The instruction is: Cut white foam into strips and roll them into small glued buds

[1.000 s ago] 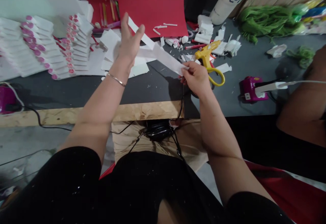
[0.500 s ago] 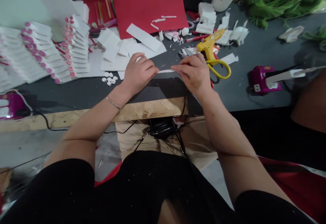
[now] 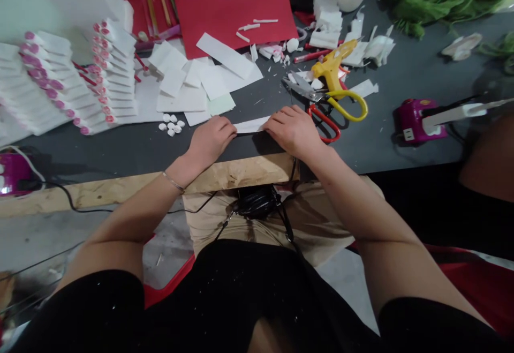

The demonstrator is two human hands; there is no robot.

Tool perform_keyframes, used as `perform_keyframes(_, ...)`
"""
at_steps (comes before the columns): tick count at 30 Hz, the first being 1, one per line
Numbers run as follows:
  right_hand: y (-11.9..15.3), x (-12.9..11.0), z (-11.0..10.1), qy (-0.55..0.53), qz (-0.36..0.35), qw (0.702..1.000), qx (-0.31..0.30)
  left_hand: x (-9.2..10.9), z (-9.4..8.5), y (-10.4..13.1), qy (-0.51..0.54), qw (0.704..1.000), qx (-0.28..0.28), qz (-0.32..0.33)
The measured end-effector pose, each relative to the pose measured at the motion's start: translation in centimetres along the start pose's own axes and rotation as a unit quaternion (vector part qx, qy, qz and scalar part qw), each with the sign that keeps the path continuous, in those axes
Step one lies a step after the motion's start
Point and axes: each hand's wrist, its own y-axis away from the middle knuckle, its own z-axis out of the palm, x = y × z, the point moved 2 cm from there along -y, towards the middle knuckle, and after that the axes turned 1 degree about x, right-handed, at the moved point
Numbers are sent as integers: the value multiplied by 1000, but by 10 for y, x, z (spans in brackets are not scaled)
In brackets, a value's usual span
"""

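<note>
The left hand (image 3: 211, 139) pressed down, fingers curled, on the left end of a white paper strip (image 3: 251, 125); the strip lay flat on the grey table (image 3: 120, 147), long axis running left to right; the right hand (image 3: 293, 130) pinned its right end; scissors (image 3: 321, 104) lay just beyond.

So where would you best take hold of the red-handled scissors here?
By the red handle loops, coming from the table's near edge. The red-handled scissors lie flat with blades pointing away left, and the loops sit free just beside the right hand.
</note>
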Motion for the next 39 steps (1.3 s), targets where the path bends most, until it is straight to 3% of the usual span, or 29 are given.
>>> perform_keyframes(8, -8, 0, 6, -44, 4, 999, -26, -7, 1, 9, 30, 999, 12, -23)
perform_keyframes(15, -4, -2, 3, -69, -24, 997, -6, -6, 0, 14, 54, 997, 19, -56)
perform_keyframes(21, -10, -4, 10, -88, 39, 995, -7, -5, 2, 18, 55, 995, 40, -75)
perform_keyframes(25, -10, 4, 16, -110, 38, 993, -12, -5, -2, 22, 58, 995, 23, -84)
perform_keyframes(35, 0, 18, 18, -187, 96, 977, 45, -9, -11, 37, 101, 981, 23, -167)
perform_keyframes(39, 1, 16, 15, -192, 85, 978, 22, -6, -15, 42, 106, 975, 22, -193)
